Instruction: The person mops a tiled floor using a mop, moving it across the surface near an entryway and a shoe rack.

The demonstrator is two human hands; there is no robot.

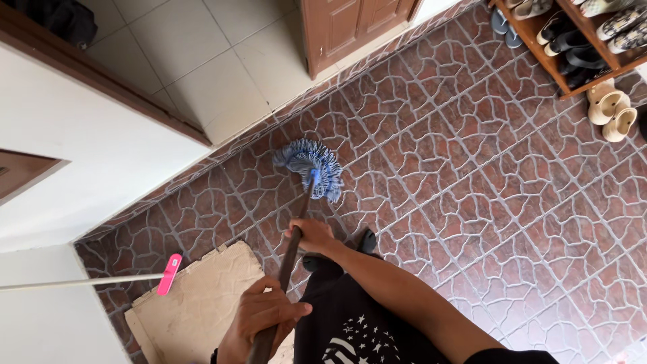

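Observation:
A string mop with a blue-and-white head [310,165] rests on the reddish-brown patterned tile floor [485,195] near a doorway. Its dark handle [291,256] runs back towards me. My right hand [313,236] is closed round the handle farther down, its arm reaching in from the lower right. My left hand [259,317] grips the handle's upper part close to my body. My dark trousers and one dark shoe [367,240] show below the hands.
A pink flat mop head [170,274] on a white pole lies over a beige mat [202,307] at the lower left. A white wall [87,162] stands left, a wooden door [350,27] ahead. A wooden shoe rack [573,50] and beige shoes [610,111] sit top right.

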